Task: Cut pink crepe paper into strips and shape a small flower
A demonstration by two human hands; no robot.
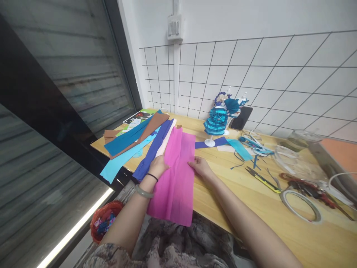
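Sheet of creased pink rectangular paper (181, 190) held along left side by left hand (158, 166), right edge pinched by right hand (203, 167); long axis near-to-far between them.

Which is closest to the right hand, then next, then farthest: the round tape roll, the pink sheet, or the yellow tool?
From the right hand, in the head view:
1. Pink sheet: at the fingers, touching.
2. Yellow tool: off to the right, on the table.
3. Tape roll: farther right, beyond the tool.
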